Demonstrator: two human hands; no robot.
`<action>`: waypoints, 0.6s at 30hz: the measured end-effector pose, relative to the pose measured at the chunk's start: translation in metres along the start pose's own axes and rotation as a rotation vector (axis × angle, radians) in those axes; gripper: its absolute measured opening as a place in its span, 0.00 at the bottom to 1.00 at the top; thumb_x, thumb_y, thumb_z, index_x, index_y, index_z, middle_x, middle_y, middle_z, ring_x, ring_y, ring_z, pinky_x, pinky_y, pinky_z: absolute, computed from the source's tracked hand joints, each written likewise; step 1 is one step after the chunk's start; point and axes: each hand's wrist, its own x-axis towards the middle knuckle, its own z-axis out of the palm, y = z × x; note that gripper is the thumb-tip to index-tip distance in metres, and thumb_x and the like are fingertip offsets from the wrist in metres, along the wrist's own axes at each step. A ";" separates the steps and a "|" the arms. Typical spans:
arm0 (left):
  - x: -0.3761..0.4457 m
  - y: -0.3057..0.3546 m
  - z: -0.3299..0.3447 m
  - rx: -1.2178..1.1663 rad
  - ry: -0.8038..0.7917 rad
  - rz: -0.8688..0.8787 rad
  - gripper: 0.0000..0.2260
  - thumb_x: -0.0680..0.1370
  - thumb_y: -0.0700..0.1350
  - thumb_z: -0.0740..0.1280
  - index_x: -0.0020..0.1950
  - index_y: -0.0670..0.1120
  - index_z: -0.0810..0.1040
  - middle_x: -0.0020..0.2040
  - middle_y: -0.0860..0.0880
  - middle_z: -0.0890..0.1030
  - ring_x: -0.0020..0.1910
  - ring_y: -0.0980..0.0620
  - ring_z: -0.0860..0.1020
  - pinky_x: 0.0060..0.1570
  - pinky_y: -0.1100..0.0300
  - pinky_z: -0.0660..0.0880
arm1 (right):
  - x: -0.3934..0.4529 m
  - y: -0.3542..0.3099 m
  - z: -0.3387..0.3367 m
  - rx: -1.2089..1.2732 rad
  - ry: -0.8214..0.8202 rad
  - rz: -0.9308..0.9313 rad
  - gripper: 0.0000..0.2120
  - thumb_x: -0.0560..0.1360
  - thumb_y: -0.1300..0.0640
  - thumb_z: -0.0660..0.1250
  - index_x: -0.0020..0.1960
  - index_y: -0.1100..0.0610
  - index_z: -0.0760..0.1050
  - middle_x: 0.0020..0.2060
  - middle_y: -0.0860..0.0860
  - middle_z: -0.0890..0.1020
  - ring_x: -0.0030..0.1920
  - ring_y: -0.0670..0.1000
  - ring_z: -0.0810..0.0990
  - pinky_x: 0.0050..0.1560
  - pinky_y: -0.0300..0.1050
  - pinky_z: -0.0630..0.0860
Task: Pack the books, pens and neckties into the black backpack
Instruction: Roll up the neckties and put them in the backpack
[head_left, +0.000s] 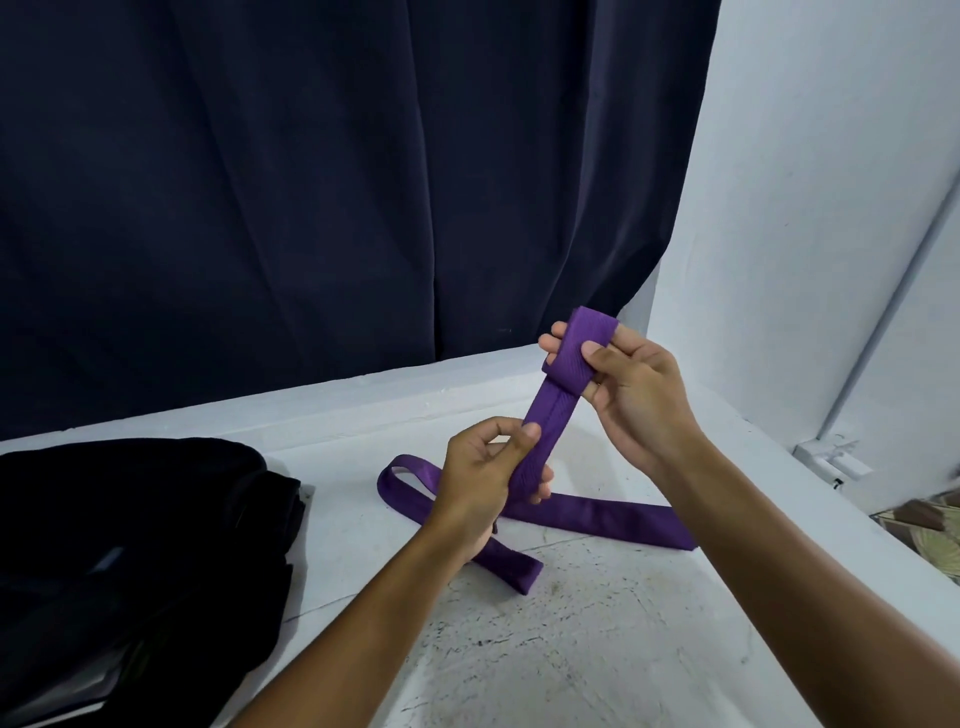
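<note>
- Purple woven cloth: the necktie (550, 415) runs up through the centre-right of the head view, a flat band with a faint ribbed weave and a seam down its middle.
- My right hand (631, 395), right of centre, grasps the top of the tie; the end is folded over my fingers (558, 332), with the thumb pressing on the fold.
- My left hand (488, 478), just below centre, pinches the same band lower down between thumb and curled fingers, so the stretch between my hands is held taut and tilted.
- Below my left hand the rest of the tie lies on the white table (571, 649): one loop curls out to the left, one length runs right toward my right forearm, and a short blunt end pokes out near my left wrist.
- At the lower left of the frame sits the black backpack (130, 530), slumped on the table, well apart from the tie; I cannot tell what is inside, only a pale edge at its bottom corner.
- Behind, a dark navy curtain (311, 182) fills the upper left, and a white wall (805, 208) stands at the right.
</note>
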 end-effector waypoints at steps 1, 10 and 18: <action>-0.001 0.001 0.000 -0.003 -0.005 -0.011 0.07 0.78 0.42 0.67 0.43 0.41 0.77 0.28 0.44 0.80 0.23 0.50 0.76 0.27 0.60 0.76 | 0.002 -0.001 -0.001 -0.025 0.007 -0.007 0.14 0.80 0.71 0.56 0.64 0.68 0.72 0.55 0.60 0.82 0.55 0.57 0.84 0.55 0.49 0.81; -0.021 0.008 -0.016 0.125 -0.316 -0.113 0.10 0.75 0.47 0.68 0.39 0.40 0.77 0.32 0.45 0.79 0.32 0.51 0.78 0.36 0.61 0.77 | 0.018 0.000 -0.035 -0.257 0.127 -0.118 0.13 0.80 0.71 0.57 0.61 0.62 0.74 0.51 0.54 0.83 0.51 0.52 0.85 0.50 0.44 0.82; -0.035 0.036 -0.019 0.125 -0.223 -0.058 0.16 0.70 0.50 0.68 0.56 0.47 0.81 0.28 0.45 0.78 0.27 0.51 0.75 0.31 0.62 0.73 | 0.020 0.038 -0.082 -0.823 0.164 -0.195 0.09 0.80 0.71 0.58 0.50 0.62 0.74 0.49 0.58 0.84 0.50 0.49 0.84 0.48 0.50 0.83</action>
